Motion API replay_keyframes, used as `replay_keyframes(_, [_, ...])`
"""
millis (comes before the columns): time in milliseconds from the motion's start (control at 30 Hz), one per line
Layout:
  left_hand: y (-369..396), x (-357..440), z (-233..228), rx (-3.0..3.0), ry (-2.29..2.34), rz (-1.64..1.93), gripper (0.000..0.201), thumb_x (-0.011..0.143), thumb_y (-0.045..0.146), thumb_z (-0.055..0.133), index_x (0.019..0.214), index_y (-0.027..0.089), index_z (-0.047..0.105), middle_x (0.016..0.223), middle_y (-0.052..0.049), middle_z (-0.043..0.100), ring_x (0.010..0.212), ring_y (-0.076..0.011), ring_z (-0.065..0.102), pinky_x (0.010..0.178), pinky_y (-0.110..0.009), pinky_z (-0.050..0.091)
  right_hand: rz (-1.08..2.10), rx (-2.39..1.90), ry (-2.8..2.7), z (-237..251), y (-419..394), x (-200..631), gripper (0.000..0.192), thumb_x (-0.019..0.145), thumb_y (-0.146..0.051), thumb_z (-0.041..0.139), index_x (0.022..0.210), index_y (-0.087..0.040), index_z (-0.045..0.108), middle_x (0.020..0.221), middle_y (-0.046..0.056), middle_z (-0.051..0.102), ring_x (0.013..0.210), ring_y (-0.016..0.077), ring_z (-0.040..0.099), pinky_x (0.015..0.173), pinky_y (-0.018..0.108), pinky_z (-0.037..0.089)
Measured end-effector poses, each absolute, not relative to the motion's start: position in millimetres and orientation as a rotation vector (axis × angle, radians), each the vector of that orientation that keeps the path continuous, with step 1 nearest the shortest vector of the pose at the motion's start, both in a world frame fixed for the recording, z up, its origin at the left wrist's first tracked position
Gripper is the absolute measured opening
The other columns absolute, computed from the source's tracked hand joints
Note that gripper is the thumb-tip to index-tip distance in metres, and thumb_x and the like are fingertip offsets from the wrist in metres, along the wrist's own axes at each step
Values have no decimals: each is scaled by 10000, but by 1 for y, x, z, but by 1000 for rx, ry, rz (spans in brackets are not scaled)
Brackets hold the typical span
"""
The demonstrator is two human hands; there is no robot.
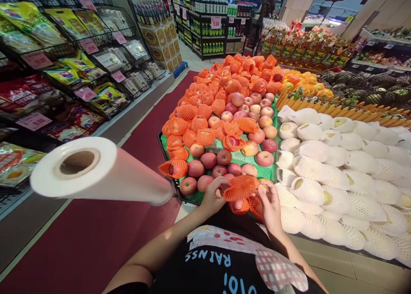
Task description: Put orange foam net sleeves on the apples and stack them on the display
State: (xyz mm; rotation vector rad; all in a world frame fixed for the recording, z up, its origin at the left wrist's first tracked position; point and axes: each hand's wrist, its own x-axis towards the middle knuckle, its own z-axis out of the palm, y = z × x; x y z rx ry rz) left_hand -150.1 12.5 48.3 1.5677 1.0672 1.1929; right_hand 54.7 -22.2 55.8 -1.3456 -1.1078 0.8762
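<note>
My left hand (213, 196) and my right hand (269, 202) both hold an orange foam net sleeve (241, 187) stretched between them, just over the near edge of the apple display. An apple inside it is barely visible. Under my hands lie two more netted apples (239, 206). In front of them bare red apples (208, 160) rest on green matting (239, 157), and further back netted apples (205, 136) are piled high.
A roll of clear plastic bags (96, 169) juts in from the left at chest height. White-netted pears (337, 165) fill the bin to the right. Wire racks of packaged snacks (67, 77) line the left wall along a red carpet aisle (90, 238). Bottles (302, 47) stand behind.
</note>
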Motion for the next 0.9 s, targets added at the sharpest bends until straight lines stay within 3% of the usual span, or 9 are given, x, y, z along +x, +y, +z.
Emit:
replay_keyframes(67, [8, -151, 48, 1699, 998, 1159, 109, 807, 176, 613, 908, 205, 645, 934, -61, 663, 827, -201, 615, 709, -330, 520, 1144, -1307, -989, 48, -28, 53, 329, 918, -550, 589, 1125, -299, 631, 1069, 42, 690, 943, 226, 682, 784, 379, 594])
replay_keyframes(167, [5, -151, 48, 1875, 787, 972, 191, 758, 116, 596, 903, 221, 662, 1025, -75, 666, 951, -225, 638, 844, -371, 539, 1314, -1248, -983, 42, -32, 55, 350, 806, -560, 734, 1005, -277, 674, 922, 21, 729, 817, 226, 687, 740, 369, 585])
replay_keyframes(233, [5, -152, 49, 1795, 768, 949, 191, 756, 135, 590, 917, 223, 640, 1073, -84, 658, 1029, -243, 628, 916, -395, 532, 1351, -1225, -986, 44, -31, 56, 328, 760, -533, 794, 914, -267, 678, 828, 0, 717, 731, 203, 663, 706, 347, 567])
replay_keyframes(367, [13, -155, 48, 1337, 719, 922, 197, 864, 273, 548, 1047, 220, 595, 1092, -74, 654, 1008, -234, 623, 889, -394, 532, 1447, -1209, -1102, 50, -24, 55, 313, 760, -514, 807, 875, -249, 686, 791, -2, 696, 714, 190, 640, 701, 333, 546])
replay_keyframes(433, [17, -157, 49, 1242, 649, 817, 203, 860, 396, 639, 907, 202, 602, 1012, -54, 646, 958, -219, 611, 877, -371, 511, 1471, -1205, -1129, 49, -19, 53, 313, 763, -518, 797, 863, -247, 679, 798, 5, 689, 719, 194, 636, 687, 332, 538])
replay_keyframes(500, [20, -159, 51, 1178, 615, 755, 406, 764, 487, 775, 701, 186, 510, 952, -42, 618, 908, -195, 586, 835, -333, 487, 1476, -1195, -1107, 47, -13, 49, 318, 759, -525, 787, 812, -246, 642, 774, 0, 661, 689, 190, 616, 651, 326, 525])
replay_keyframes(600, [22, -161, 52, 995, 577, 734, 633, 648, 534, 871, 612, 193, 339, 827, -5, 552, 762, -130, 520, 687, -263, 427, 1474, -1185, -1074, 44, -2, 42, 302, 786, -500, 750, 774, -251, 579, 726, -22, 585, 638, 176, 569, 609, 314, 501])
replay_keyframes(733, [31, -161, 49, 858, 651, 791, 660, 555, 564, 911, 701, 212, 373, 718, 55, 415, 656, -96, 428, 602, -231, 367, 1434, -1229, -1155, 42, 18, 36, 239, 826, -459, 695, 829, -244, 593, 751, -15, 594, 661, 177, 571, 630, 307, 499])
replay_keyframes(900, [52, -161, 36, 1107, 1011, 985, 524, 664, 515, 862, 919, 214, 518, 898, 13, 525, 830, -145, 522, 746, -281, 467, 1092, -1445, -1441, 33, 49, 42, 184, 818, -407, 612, 870, -230, 615, 896, 37, 673, 869, 234, 617, 849, 378, 506])
